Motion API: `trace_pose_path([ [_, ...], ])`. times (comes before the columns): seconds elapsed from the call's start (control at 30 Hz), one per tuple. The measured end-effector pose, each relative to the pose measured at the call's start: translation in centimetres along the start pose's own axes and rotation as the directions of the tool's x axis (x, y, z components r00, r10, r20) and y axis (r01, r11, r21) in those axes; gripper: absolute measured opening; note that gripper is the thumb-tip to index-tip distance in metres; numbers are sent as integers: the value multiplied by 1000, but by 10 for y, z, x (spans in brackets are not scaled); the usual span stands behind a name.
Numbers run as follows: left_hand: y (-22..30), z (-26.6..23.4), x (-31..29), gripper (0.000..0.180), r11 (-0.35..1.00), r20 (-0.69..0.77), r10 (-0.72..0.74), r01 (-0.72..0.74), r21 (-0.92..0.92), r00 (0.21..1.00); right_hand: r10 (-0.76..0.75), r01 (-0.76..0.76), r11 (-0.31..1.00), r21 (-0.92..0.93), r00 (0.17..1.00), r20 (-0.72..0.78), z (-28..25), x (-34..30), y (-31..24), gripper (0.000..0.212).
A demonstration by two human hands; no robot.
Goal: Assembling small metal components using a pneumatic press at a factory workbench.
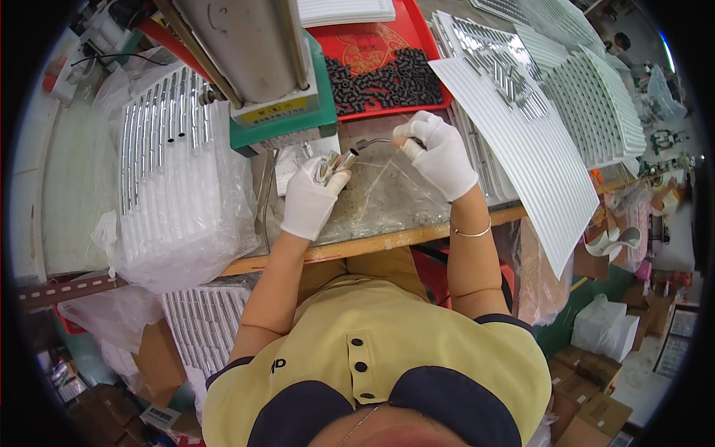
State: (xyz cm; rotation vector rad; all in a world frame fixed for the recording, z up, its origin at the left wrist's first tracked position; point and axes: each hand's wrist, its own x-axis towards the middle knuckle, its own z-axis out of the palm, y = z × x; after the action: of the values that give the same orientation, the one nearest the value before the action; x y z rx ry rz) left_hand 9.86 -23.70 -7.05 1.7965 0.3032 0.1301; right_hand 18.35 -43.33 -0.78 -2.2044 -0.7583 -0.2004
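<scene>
Yellow shirt (pixel 320 320) nearest, we grip a shiny tube (pixel 345 161) in our left hand (pixel 309 197) near the press (pixel 246 59), pinch a bent rod (pixel 378 141) in our right hand (pixel 441 153), and cannot tell what is done, though bundled tubes (pixel 153 127) left of the press and black pieces (pixel 406 78) in the tray (pixel 415 30) right of it suggest plenty remains.

Lettering in view: dark print on yellow label (pixel 281 110), lower front of grey machine block (pixel 257 56); red tray (pixel 415 26) w/ gold ornament (pixel 365 48), characters at ctr.; dark letters (pixel 278 364) on L chest of yellow shirt (pixel 316 324); printed panel (pixel 160 416), lower L, too sm. to read.
</scene>
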Motion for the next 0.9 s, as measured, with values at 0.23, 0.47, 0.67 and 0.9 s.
trace_pose_path([
  [0.23, 12, 10, -6, 24, 983, 81, 148, -137, -125, 986, -87, 94, 986, -140, 995, 56, -18, -15, -16, 7],
  [0.47, 6, 11, -16, 21, 991, 100, 97, -86, -106, 990, -40, 73, 951, -301, 993, 114, -35, -17, -26, 9],
  [0.67, -3, 5, -32, 17, 981, 106, -28, 48, -190, 994, 513, -564, 714, -416, 825, -237, -100, 32, 63, 41],
  [0.9, 1, 14, -27, 18, 962, 174, -89, 129, -240, 981, 779, -753, 378, -538, 573, -255, -131, 38, 155, 34],
])
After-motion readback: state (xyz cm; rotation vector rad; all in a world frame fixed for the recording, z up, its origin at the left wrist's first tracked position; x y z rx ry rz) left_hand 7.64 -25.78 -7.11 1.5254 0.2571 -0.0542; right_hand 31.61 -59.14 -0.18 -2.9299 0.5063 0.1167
